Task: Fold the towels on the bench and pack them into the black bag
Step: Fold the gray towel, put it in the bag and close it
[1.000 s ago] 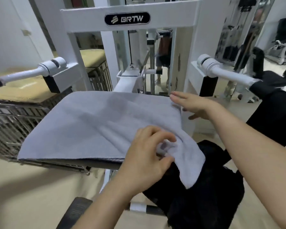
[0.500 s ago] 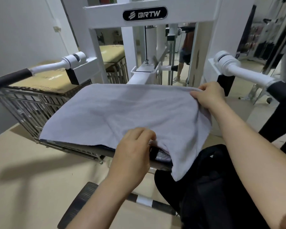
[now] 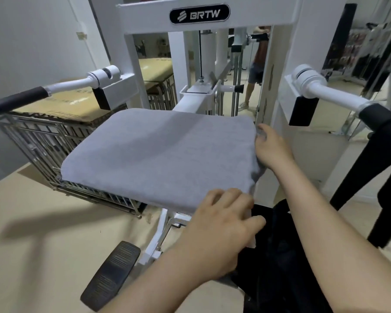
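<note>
A light grey towel (image 3: 158, 152) lies spread flat over the bench seat of a white gym machine and covers it fully. My left hand (image 3: 221, 220) grips the towel's near right corner at the front edge, fingers curled over the cloth. My right hand (image 3: 269, 147) pinches the towel's right edge near the far corner. The black bag (image 3: 280, 256) sits on the floor below the bench's right front corner, partly hidden by my arms.
The white machine frame (image 3: 199, 30) rises behind the bench, with padded arm handles (image 3: 16, 100) left and right (image 3: 375, 114). A metal wire cage (image 3: 43, 141) topped with cardboard stands at the left. A black foot pedal (image 3: 111, 272) lies on the beige floor. A person stands in the background.
The hanging right side of the towel has been pulled up and laid flat over the seat. My right hand slid along the right edge; my left hand moved to the front right corner.
</note>
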`<state>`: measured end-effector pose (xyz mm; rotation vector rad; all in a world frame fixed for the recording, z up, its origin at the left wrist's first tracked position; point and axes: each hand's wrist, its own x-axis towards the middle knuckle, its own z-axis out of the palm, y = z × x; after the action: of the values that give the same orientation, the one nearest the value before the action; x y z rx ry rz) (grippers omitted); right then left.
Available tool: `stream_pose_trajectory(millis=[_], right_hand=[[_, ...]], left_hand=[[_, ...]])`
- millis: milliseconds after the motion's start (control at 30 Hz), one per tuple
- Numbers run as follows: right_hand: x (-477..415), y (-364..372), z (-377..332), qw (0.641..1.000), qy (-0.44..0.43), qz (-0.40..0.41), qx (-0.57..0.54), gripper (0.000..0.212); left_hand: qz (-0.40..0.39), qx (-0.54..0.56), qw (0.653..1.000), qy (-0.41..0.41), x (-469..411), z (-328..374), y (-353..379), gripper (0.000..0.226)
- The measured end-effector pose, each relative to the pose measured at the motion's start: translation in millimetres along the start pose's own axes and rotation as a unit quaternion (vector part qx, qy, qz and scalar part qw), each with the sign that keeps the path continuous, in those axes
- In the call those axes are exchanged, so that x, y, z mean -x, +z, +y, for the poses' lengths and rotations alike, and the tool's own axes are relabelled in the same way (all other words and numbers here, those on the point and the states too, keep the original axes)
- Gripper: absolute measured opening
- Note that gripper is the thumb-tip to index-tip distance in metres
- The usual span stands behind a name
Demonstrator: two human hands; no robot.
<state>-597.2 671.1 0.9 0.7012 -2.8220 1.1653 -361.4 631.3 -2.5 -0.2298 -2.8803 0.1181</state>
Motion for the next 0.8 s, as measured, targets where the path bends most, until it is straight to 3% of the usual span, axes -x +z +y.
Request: stream_pose_trajectory(millis=[67,167,267,333,400,433,500,600,667,733,800], right_hand=[[25,0,11,0.996,0.040,-0.028,-0.071,0.052],[67,8,31,0.988,0.098,-0.060,-0.107,0.069],[96,15,37,0.982,0.104,-0.026,-0.154,0.068],[108,13,36,0.975,0.095,0.019,-0.200,0.046],[119,2,35,0.942,0.122,0.038,-0.309,0.023],[126,-5,34,0.919,0.137,0.026,-0.369,0.023],[141,-18,33,0.887,0.145,-0.019,-0.438,0.029],[155,-24,36,0.898,0.147,-0.077,-0.407,0.043],[157,-27,37,0.899,0.159,-0.123,-0.390,0.053],[153,-30,36,0.854,0.163,-0.168,-0.465,0.061],[143,-26,34,0.773,0.177,-0.179,-0.582,0.061]], left_hand=[[-0.017,-0.086,0.996,0.030,-7,8,20,0.058],[0.046,-0.152,0.986,0.043,-14,3,41,0.025],[0.138,-0.081,0.987,0.026,-23,-1,49,0.011],[0.177,0.005,0.984,-0.009,-29,6,39,0.008],[0.191,0.098,0.973,-0.081,-32,11,26,0.015],[0.194,0.123,0.965,-0.127,-32,12,18,0.016],[0.191,0.191,0.938,-0.216,-34,11,4,0.023],[0.212,0.367,0.845,-0.327,-42,9,-15,0.053],[0.220,0.452,0.790,-0.351,-45,11,-21,0.060],[0.195,0.487,0.790,-0.316,-44,15,-22,0.053],[0.139,0.501,0.811,-0.270,-40,18,-22,0.044]])
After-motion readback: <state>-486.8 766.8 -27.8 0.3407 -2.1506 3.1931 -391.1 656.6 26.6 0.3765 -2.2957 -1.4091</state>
